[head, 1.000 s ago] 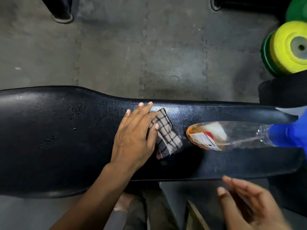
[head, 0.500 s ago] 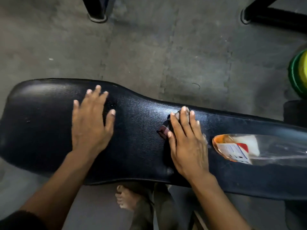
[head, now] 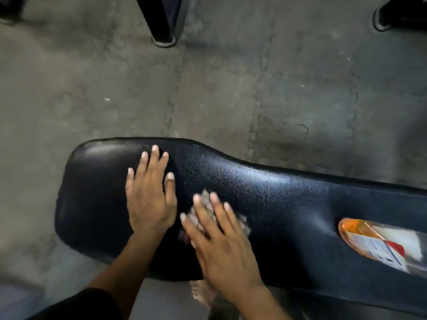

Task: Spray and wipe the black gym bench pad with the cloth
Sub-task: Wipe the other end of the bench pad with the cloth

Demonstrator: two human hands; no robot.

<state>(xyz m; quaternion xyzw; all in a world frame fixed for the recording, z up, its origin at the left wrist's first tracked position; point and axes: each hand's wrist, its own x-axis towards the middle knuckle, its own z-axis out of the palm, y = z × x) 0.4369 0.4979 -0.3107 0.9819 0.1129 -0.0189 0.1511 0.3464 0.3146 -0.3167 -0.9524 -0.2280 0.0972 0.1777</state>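
On the wide left end of the black bench pad [head: 265, 192] we see the left hand [head: 149, 199] lying flat, its fingers [head: 144, 162] spread open and holding nothing. Just to its right, the right hand [head: 221, 245] presses flat on the cloth [head: 242, 224], fingers stretched over it and blurred. A few drops sit far of the cloth. The spray bottle [head: 379, 243] lies on the pad at the right.
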